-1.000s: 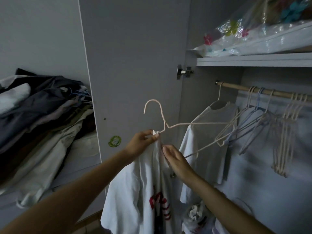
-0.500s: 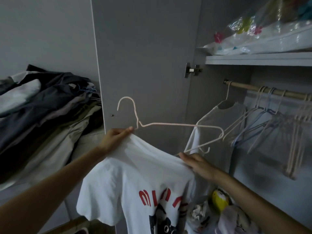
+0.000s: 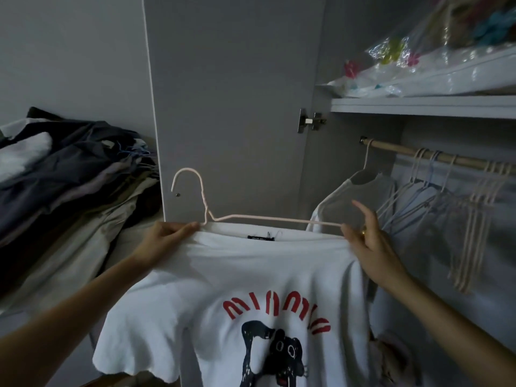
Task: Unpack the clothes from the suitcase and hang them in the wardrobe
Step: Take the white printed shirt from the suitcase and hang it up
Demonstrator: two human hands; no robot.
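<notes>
Red arched lettering is printed across the chest of the white T-shirt (image 3: 251,275); it appears to read "miu miu," though the strokes are stylised and cannot be read with certainty. Below the lettering a dark blue cartoon animal figure is printed, with a small red patch near the bottom edge of the view. A small black neck label (image 3: 261,238) with pale writing is sewn inside the collar — too small to be read.

The shirt's collar edge is pinched by the left hand (image 3: 164,238), fingers curled tight round the cloth right at the base of the pink wire hanger (image 3: 205,210). The opposite shoulder of the shirt and the far end of the hanger's arm are gripped by the right hand (image 3: 368,241) between thumb and lower fingers, while the forefinger is held out straight above. Between the two grips the thin wire arm runs just above the collar, and the hook curves upward directly above the left hand.

The shirt is of soft, matte cotton and hangs in loose folds below both grips. Beyond the right hand, a pale shirt (image 3: 360,202) is hung from the wooden rod (image 3: 405,151), with a cluster of bare wire hangers (image 3: 469,202) further along. To the outside of the left hand, a heap of dark and beige clothes (image 3: 69,185) is piled.
</notes>
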